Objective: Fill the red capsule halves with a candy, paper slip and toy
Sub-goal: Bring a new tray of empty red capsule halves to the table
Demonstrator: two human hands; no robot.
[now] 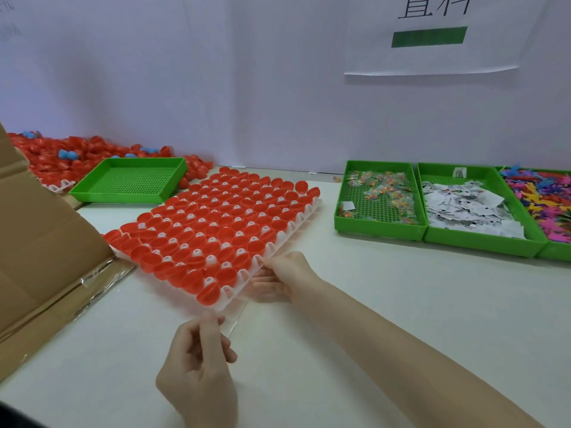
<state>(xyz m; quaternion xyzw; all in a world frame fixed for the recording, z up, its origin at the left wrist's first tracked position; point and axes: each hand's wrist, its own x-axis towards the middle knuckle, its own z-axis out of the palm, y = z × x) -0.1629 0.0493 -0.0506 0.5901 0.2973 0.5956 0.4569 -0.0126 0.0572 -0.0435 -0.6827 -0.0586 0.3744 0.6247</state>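
A pale tabletop (370,304) runs back to a white wall with a paper sign (432,35) taped on it. In the middle lies a white tray (279,239) set at a slant, its cups filled with open red capsule halves (216,223).

The left hand (197,366) reaches up from the near edge, its fingers (213,322) curled and pinching the tray's nearest corner. The right hand (284,278) comes in from the lower right with the forearm stretched across the tabletop; its thumb lies on top of the tray's right edge and its fingers (265,288) are under that edge, so it grips the rim.

On the left a cardboard box flap (40,242) stands just beside the tray's left corner. Behind the tray sits a green basket (129,183) with nothing visible in it, and behind that a heap of loose red capsules (77,156) lies against the wall.

To the right, well apart from the tray, three green baskets stand side by side, touching: one with wrapped candies (383,193), the next with paper slips (463,208), the last with bright toys (543,202), cut off by the frame. Between tray and baskets, and in front of the baskets, the tabletop is bare.
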